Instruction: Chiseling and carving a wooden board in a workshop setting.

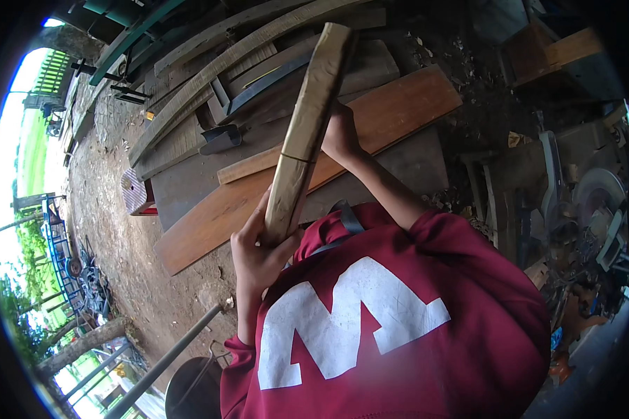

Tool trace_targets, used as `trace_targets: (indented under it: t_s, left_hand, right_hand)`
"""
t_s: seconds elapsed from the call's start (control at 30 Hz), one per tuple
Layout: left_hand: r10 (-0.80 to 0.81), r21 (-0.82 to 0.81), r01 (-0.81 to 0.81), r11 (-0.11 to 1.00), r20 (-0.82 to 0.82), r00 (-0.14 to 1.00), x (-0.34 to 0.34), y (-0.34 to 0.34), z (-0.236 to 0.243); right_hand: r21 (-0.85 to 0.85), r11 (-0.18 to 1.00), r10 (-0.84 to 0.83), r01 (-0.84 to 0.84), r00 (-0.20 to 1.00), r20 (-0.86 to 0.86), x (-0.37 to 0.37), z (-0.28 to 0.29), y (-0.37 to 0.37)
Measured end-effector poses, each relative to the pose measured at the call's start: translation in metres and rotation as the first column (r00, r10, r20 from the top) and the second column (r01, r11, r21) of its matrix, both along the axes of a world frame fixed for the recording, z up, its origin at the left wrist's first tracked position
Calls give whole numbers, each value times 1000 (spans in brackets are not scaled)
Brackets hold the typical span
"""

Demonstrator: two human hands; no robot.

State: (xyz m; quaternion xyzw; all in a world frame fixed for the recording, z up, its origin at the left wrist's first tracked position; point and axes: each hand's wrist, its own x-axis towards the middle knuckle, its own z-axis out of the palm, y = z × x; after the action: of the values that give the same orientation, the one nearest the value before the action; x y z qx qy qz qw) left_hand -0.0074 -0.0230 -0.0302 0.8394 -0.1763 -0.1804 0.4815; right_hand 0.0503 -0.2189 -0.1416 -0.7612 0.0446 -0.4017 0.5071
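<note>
Outdoors, a dirt yard serves as a woodworking place, with boards laid out on the ground. A long pale length of wood [307, 133] is held up off the ground in the middle of the frame, running from the centre up toward the top edge and tilted slightly right. The left hand [258, 255] wraps its lower end, fingers curled tight around it. The right hand [339, 136] sits higher up behind the wood; it seems to be gripping or bracing the far side, though its fingers are mostly hidden.

Judging by the hold, the step in hand is lifting the piece lengthwise to look it over or reposition it. Any next move calls for both hands keeping firm hold, since the far end reaches well out over the boards.

Below the hands is the person's maroon shirt [412, 314]. Behind the wood a reddish plank [398, 105] lies across grey boards [182, 140], with a dark scoop [220, 140] nearby. At the right edge stands a circular saw [597, 192] amid clutter; at lower left, a metal pipe [168, 359] and a dark bucket [192, 387].
</note>
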Motion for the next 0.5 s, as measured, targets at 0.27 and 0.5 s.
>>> trace_targets:
  t_s: [0.27, 0.5]
  left_hand:
    - [34, -381, -71, 922, -101, 994, 3, 11, 44]
    - [0, -125, -15, 992, -118, 993, 9, -18, -8]
  right_hand:
    - [38, 999, -28, 33, 992, -124, -7, 10, -4]
    - [29, 995, 92, -92, 996, 5, -2, -2, -1]
